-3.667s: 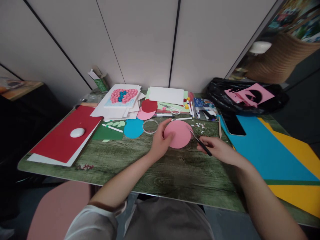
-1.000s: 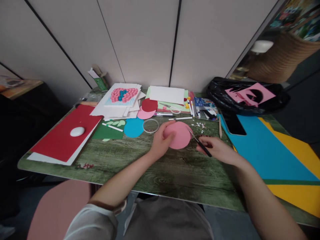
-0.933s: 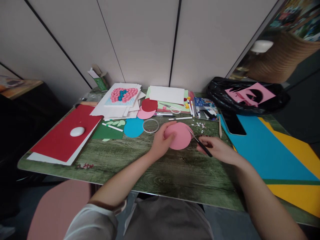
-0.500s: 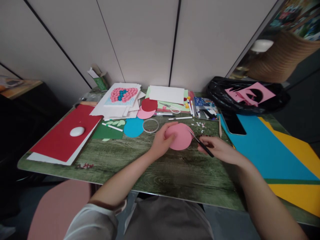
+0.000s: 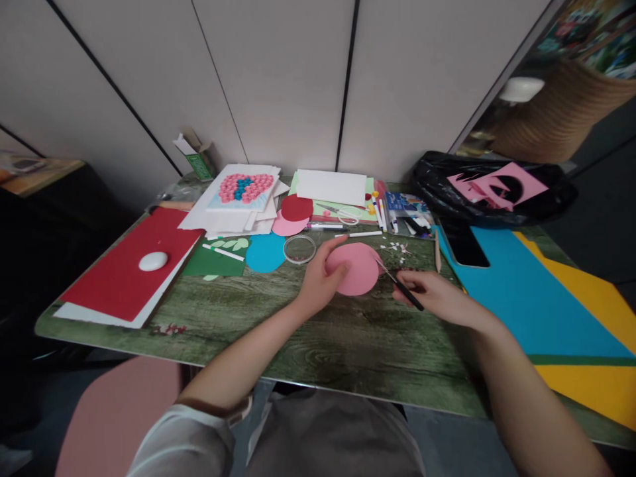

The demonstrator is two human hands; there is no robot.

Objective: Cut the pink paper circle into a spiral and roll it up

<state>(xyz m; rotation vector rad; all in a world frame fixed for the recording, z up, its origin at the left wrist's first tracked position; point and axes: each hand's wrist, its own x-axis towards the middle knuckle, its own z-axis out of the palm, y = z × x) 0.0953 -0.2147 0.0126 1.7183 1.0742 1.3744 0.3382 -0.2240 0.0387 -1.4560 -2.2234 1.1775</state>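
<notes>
The pink disc point(image 5: 354, 268), pinched in the left hand point(image 5: 319, 279) and jutting out to its right, could get nicked if that pinch slips against the scissors point(image 5: 404, 289) clasped in the right hand point(image 5: 430, 293).

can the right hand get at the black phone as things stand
Probably not straight away: the right hand holds scissors. Otherwise the way looks free, as the phone lies nearby with its near end uncovered.

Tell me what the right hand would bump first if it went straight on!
Probably the pink paper circle in the left hand: the scissors in the right hand point at its right edge, though I can't tell if they already touch.
</notes>
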